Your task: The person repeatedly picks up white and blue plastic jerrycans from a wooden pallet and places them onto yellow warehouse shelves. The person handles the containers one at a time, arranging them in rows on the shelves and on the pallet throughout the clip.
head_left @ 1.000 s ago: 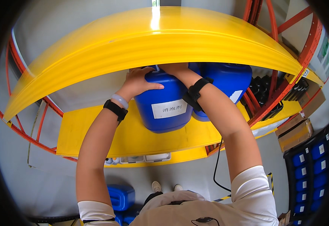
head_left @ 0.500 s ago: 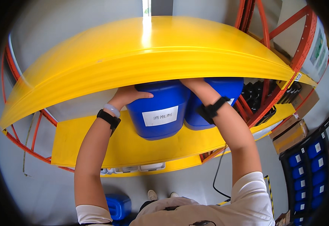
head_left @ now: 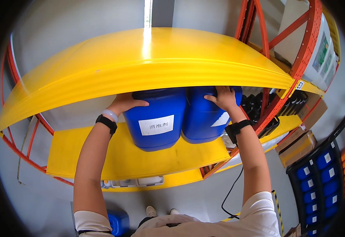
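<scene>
Two blue plastic jerrycans stand side by side beneath a yellow shelf panel, their tops partly hidden by its edge. The left jerrycan (head_left: 153,143) bears a white label on its front. My left hand (head_left: 124,103) is at its upper left side, thumb stretched over the front and the other fingers out of sight. Against the upper front of the right jerrycan (head_left: 200,128) lies my right hand (head_left: 224,98), thumb pointing left and fingers spread upward. A white label on this jerrycan shows partly beside my wrist.
The jerrycans rest on a yellow lower shelf (head_left: 85,158); the upper yellow panel (head_left: 141,73) overhangs them. Orange-red rack posts (head_left: 287,83) rise at right. Cardboard boxes (head_left: 297,148) and a rack of blue bins (head_left: 316,189) stand farther right. Another blue container (head_left: 118,223) is on the floor.
My right hand has come out from under the panel beside the left jerrycan and moved right onto the right jerrycan. My left hand keeps its place. The view has shifted slightly.
</scene>
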Demonstrator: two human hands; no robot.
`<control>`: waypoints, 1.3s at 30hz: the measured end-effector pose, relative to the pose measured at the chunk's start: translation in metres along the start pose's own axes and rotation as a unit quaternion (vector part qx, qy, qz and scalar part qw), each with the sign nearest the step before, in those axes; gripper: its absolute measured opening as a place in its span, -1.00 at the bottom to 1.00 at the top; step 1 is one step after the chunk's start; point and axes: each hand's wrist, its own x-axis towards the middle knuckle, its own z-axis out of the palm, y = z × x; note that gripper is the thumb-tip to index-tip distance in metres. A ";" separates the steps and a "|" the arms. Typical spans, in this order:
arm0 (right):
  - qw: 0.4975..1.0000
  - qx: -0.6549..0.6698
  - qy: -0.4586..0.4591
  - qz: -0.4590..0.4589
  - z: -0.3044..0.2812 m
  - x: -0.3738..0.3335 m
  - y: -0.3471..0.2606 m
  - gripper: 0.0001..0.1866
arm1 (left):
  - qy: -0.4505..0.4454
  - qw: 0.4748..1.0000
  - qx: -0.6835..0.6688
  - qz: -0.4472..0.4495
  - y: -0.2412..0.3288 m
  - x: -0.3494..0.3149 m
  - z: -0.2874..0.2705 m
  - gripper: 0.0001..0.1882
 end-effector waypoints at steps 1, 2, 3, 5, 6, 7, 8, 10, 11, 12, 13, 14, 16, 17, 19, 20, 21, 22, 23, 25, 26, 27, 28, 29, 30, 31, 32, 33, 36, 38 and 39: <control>1.000 -0.004 -0.003 0.004 -0.001 -0.001 -0.002 -0.10 | -0.005 1.000 0.018 0.000 -0.001 0.000 0.000 -0.10; 1.000 -0.009 -0.005 0.008 -0.001 -0.001 -0.004 -0.10 | -0.010 0.999 0.037 -0.001 -0.001 0.000 -0.001 -0.14; 1.000 -0.013 -0.007 0.012 -0.002 -0.001 -0.006 -0.11 | -0.004 0.998 0.058 0.003 -0.001 -0.001 -0.001 -0.16; 1.000 -0.019 0.005 0.011 0.004 -0.001 -0.001 -0.11 | 0.005 0.995 0.099 0.016 0.004 -0.001 0.003 -0.21; 1.000 -0.022 0.012 0.010 0.007 -0.001 0.002 -0.12 | 0.006 0.992 0.123 0.002 0.007 -0.002 0.005 -0.21; 1.000 -0.021 0.008 0.013 0.008 0.000 0.001 -0.11 | 0.030 0.988 0.149 0.006 0.007 -0.004 0.007 -0.20; 1.000 -0.021 0.005 0.015 0.008 0.001 0.001 -0.11 | 0.055 0.983 0.175 0.009 0.004 -0.006 0.010 -0.19; 1.000 -0.022 0.008 0.011 0.011 0.001 0.002 -0.11 | 0.128 0.965 0.227 0.039 0.000 -0.013 0.017 -0.21; 1.000 -0.024 0.014 0.005 0.013 0.001 0.003 -0.11 | 0.176 0.949 0.253 0.064 -0.002 -0.019 0.022 -0.24; 0.999 -0.025 0.021 -0.003 0.015 0.002 0.003 -0.11 | 0.224 0.930 0.279 0.089 -0.004 -0.027 0.027 -0.26; 0.999 -0.024 0.025 -0.005 0.017 0.001 0.004 -0.11 | 0.248 0.937 0.226 0.101 -0.005 -0.037 0.033 -0.30; 0.999 -0.023 0.029 -0.007 0.018 0.000 0.004 -0.11 | 0.271 0.940 0.173 0.113 -0.003 -0.050 0.038 -0.34; 0.998 -0.023 0.050 -0.016 0.024 0.000 0.005 -0.11 | 0.312 0.939 0.072 0.125 0.004 -0.090 0.055 -0.51; 0.997 -0.021 0.068 -0.020 0.026 -0.001 0.006 -0.11 | 0.305 0.947 0.034 0.096 0.002 -0.115 0.065 -0.54; 0.995 -0.019 0.100 -0.024 0.028 -0.003 0.013 -0.11 | 0.286 0.957 -0.028 0.041 -0.005 -0.164 0.092 -0.60; 0.990 -0.024 0.137 -0.031 0.031 -0.006 0.015 -0.12 | 0.279 0.959 -0.047 0.014 -0.011 -0.194 0.107 -0.64; 0.979 -0.028 0.196 -0.057 0.024 -0.011 0.003 -0.21 | 0.272 0.962 -0.023 -0.019 -0.027 -0.229 0.122 -0.66; 0.968 0.013 0.236 -0.089 0.017 -0.019 -0.004 -0.28 | 0.259 0.964 -0.003 -0.050 -0.049 -0.261 0.142 -0.68; 0.952 0.058 0.275 -0.121 0.011 -0.028 -0.014 -0.35 | 0.261 0.960 -0.025 -0.099 -0.070 -0.295 0.164 -0.70; 0.929 0.180 0.278 -0.165 0.002 -0.061 -0.057 -0.51 | 0.249 0.942 -0.045 -0.221 -0.083 -0.365 0.184 -0.74; 0.909 0.224 0.292 -0.197 0.003 -0.080 -0.070 -0.60 | 0.228 0.930 -0.050 -0.285 -0.083 -0.393 0.189 -0.76; 0.901 0.268 0.276 -0.203 0.005 -0.103 -0.086 -0.66 | 0.245 0.920 -0.045 -0.301 -0.089 -0.423 0.197 -0.77; 0.901 0.287 0.249 -0.211 0.011 -0.128 -0.097 -0.69 | 0.261 0.910 -0.041 -0.321 -0.100 -0.456 0.210 -0.77; 0.900 0.311 0.215 -0.217 0.023 -0.155 -0.106 -0.73 | 0.275 0.898 -0.036 -0.343 -0.109 -0.487 0.224 -0.78; 0.899 0.337 0.178 -0.218 0.037 -0.182 -0.117 -0.76 | 0.263 0.887 -0.020 -0.380 -0.117 -0.516 0.235 -0.75; 0.908 0.356 0.105 -0.193 0.048 -0.209 -0.128 -0.78 | 0.247 0.873 -0.030 -0.419 -0.117 -0.540 0.242 -0.74; 0.907 0.370 0.061 -0.190 0.066 -0.234 -0.138 -0.79 | 0.234 0.858 -0.039 -0.455 -0.114 -0.559 0.248 -0.72; 0.905 0.379 0.014 -0.194 0.084 -0.257 -0.149 -0.79 | 0.222 0.842 -0.049 -0.490 -0.112 -0.578 0.254 -0.71; 0.889 0.389 -0.128 -0.205 0.124 -0.327 -0.185 -0.79 | 0.193 0.829 -0.066 -0.520 -0.107 -0.643 0.278 -0.66; 0.867 0.392 -0.209 -0.224 0.133 -0.366 -0.213 -0.80 | 0.203 0.805 -0.095 -0.550 -0.109 -0.695 0.302 -0.65; 0.852 0.406 -0.231 -0.239 0.132 -0.387 -0.228 -0.79 | 0.195 0.792 -0.097 -0.570 -0.104 -0.719 0.310 -0.65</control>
